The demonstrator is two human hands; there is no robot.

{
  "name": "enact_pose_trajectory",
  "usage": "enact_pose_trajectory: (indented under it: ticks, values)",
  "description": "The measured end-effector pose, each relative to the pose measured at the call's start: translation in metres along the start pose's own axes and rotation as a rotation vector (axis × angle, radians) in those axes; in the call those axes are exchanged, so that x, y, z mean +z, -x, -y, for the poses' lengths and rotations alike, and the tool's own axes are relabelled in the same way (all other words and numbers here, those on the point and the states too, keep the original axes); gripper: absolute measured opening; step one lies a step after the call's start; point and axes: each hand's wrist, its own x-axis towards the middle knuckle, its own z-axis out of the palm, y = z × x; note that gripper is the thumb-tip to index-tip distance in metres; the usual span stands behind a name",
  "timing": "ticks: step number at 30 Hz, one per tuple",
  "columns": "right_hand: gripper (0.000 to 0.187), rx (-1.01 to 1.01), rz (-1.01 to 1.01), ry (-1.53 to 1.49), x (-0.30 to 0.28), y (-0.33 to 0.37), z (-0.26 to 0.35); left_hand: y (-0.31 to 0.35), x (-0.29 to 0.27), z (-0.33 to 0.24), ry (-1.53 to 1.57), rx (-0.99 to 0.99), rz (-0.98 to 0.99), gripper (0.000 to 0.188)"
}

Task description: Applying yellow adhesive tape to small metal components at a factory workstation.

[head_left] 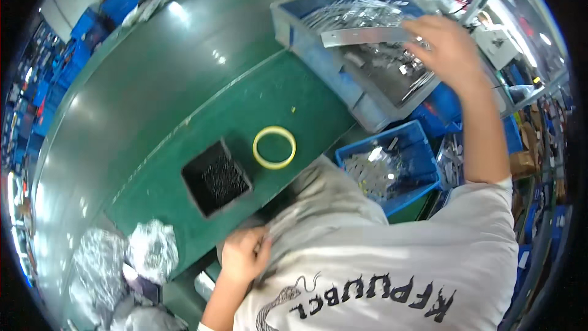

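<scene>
My right hand (444, 49) is over a large grey-blue bin (318, 61). Its fingers grip one end of a flat silver metal strip (361, 36), which points left across the bin's opening. Beneath the strip lie many thin shiny metal pieces (367, 15) and clear plastic. By my lap, at the table's near edge, my left hand (245, 254) is loosely closed, with nothing visible in its curled fingers. On the green table a roll of yellow tape (274, 164) lies flat. A black box (195, 191) of small dark parts, perhaps screws, stands left of the tape.
Right of my lap, a blue bin (352, 150) holds small pale pieces in clear plastic. Plastic-wrapped bundles (101, 257) sit at the lower left. A metal frame (539, 95) rises at the right. The green table (245, 104) curves away to the far left.
</scene>
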Motion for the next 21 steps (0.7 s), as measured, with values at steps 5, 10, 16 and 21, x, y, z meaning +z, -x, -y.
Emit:
enact_pose_trajectory:
  ticks: [5,10,16,21]
  values:
    - [0.028,-0.595,-0.039,-0.141,-0.012,0.017,0.081,0.002,0.001,0.009,0.614,-0.397,-0.194,0.031]
    - [0.021,-0.916,0.066,-0.448,0.047,0.042,0.192,-0.006,-0.01,-0.001,0.827,-0.291,-0.069,0.049]
    - [0.026,-0.927,0.056,-0.737,0.069,0.047,0.252,0.005,-0.004,-0.011,0.822,-0.39,0.148,0.017]
    - [0.02,-0.041,0.14,-1.071,0.124,0.036,0.235,0.007,0.006,-0.001,0.792,-0.505,-0.014,0.009]
